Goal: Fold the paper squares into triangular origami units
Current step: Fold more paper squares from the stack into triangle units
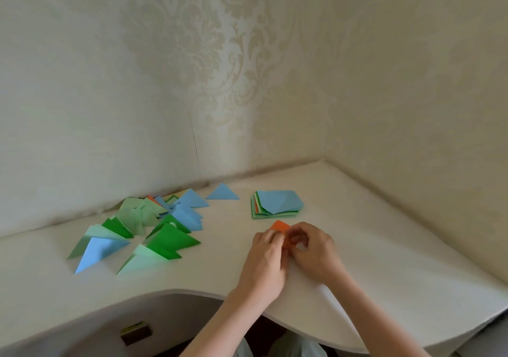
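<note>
Both hands work an orange paper (281,228) on the desk (384,260), near its front edge. Left hand (268,255) and right hand (313,249) pinch it with curled fingers. Behind it lies a stack of squares (277,204); folded triangles (154,227) lie spread to the left.

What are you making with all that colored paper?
A person is folding paper into triangles. Both hands, left and right, pinch an orange sheet on the white table. Unfolded squares wait in a stack just beyond the hands. Finished triangles, blue and green, lie spread out to the left, with one blue triangle apart by the wall.
</note>
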### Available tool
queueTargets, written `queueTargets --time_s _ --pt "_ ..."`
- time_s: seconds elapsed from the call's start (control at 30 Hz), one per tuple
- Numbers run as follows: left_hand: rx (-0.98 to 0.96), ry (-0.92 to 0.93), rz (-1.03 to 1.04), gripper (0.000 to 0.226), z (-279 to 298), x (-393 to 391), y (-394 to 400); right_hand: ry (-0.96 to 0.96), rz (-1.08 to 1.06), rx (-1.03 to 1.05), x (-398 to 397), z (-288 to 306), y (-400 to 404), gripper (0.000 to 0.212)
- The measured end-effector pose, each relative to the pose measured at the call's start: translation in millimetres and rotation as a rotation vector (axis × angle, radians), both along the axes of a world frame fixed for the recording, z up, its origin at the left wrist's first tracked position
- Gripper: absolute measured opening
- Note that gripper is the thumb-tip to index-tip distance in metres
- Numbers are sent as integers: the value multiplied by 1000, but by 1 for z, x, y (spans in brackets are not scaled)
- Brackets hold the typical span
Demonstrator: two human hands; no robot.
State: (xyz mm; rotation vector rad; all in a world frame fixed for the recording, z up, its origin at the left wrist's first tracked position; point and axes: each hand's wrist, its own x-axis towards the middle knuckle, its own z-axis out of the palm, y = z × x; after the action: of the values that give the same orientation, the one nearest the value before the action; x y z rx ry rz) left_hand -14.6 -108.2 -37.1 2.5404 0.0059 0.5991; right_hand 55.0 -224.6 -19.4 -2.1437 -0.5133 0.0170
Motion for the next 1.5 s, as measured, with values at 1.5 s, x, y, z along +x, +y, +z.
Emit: queueTargets --time_s 1.5 --pt "-96 -15 278 4 -2 0 49 -317 -24 -214 -4 -16 30 27"
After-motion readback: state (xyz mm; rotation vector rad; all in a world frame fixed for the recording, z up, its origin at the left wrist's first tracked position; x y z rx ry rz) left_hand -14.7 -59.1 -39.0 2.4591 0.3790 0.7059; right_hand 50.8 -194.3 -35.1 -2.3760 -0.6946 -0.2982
